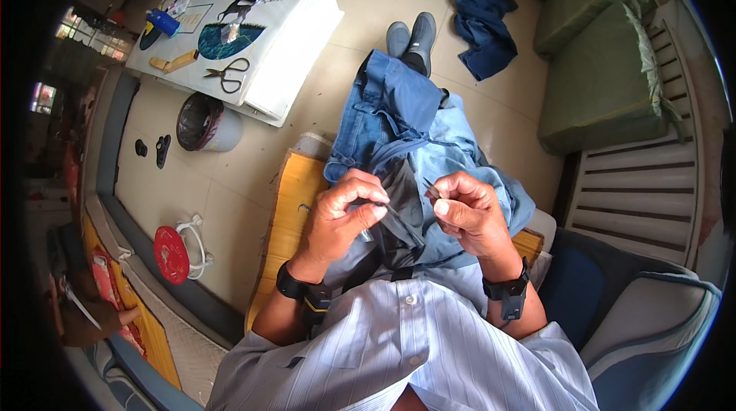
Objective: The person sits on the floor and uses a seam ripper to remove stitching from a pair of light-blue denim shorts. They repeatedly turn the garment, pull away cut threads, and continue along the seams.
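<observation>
1. While the person sits with legs stretched out over the tiled floor [230, 204], a pair of blue jeans [399, 116] lies along the lap, its long axis running away from the body toward the grey shoes [414, 34], waistband end nearest the hands.
2. Left hand [341, 215] is closed in a pinch, thumb and forefinger gripping a fold of dark fabric [402, 215] that sits on the jeans just in front of the chest.
3. Right hand [468, 212] is curled nearly shut around a small metal tool [431, 190], thin and pointed; its tip aims up and left, toward the dark fabric. Whether it is a snip or tweezers I cannot tell.
4. As for progress, I would judge the work on the seam to be in mid-course: the fabric is held taut and the tool meets it, but no finished or loosened stitching shows clearly.
5. A wooden board [287, 212] lies under the jeans at the lap's left edge.
6. Farther off on the floor: a white board [299, 20] carrying scissors [228, 73], a grey bin [205, 123], a red disc [172, 254], and another blue garment [483, 24] near a green cushion [598, 89].
</observation>
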A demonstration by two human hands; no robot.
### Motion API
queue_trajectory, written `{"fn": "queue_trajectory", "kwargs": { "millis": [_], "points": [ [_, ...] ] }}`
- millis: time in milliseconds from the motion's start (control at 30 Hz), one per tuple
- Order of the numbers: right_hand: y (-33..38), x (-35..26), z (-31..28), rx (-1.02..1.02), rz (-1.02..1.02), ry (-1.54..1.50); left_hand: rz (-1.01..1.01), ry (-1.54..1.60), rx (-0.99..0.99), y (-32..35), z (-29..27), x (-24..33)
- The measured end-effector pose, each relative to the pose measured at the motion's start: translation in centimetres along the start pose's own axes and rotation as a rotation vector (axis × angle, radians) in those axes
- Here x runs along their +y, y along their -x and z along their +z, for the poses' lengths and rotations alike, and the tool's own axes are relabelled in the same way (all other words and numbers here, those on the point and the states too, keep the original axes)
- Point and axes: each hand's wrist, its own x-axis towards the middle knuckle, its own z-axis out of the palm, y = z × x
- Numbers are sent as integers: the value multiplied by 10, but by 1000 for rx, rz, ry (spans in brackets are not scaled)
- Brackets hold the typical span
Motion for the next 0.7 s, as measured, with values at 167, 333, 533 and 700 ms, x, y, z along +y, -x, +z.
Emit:
{"fn": "queue_trajectory", "kwargs": {
  "millis": [167, 333, 533, 700],
  "points": [
    [5, 11, -6, -22, 37, -3, 77, -205, 107, 3, -24, 1],
    [4, 24, 4, 13, 9, 42, -91, 284, 109, 7, -20, 0],
    [-1, 28, 17, -12, 7, 117, -144, 352, 115, 12, -16, 1],
    [-2, 35, 27, 71, -79, 107, -13, 296, 97, 10, -15, 3]
  ]
}}
